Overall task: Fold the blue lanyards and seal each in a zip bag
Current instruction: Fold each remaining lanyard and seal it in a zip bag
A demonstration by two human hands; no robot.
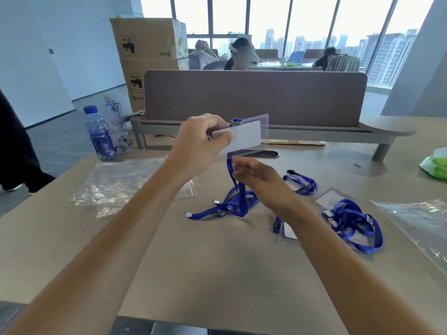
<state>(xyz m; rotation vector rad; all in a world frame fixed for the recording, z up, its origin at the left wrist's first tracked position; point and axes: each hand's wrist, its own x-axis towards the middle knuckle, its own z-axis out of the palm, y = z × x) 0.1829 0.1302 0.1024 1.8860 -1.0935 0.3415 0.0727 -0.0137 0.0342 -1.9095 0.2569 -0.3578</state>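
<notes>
Blue ribbon trails from a clear plastic badge holder (244,135) held up over a pale wooden table (217,274), where a person is partway through folding lanyards for bagging. The left hand (203,143) pinches the badge holder by its left end, thumb on the white card inside, lifting it level above the work. Just below it, the right hand (256,175) has its fingers curled round the strap of the blue lanyard (235,201), gripping it near the top while the rest hangs down and lies in loose loops on the table. The step in hand looks to be gathering the strap into a fold against the holder; none of this lanyard is yet in a bag. The next move would call for drawing the slack up in even loops and keeping them from springing open before reaching for a bag. A pile of clear zip bags (116,184) lies to the left, near the left forearm, and another zip bag (416,226) sits at the right edge. More lanyards (350,218) with badge holders wait tangled on the right. Two water bottles (101,134) stand at the table's far left corner.
</notes>
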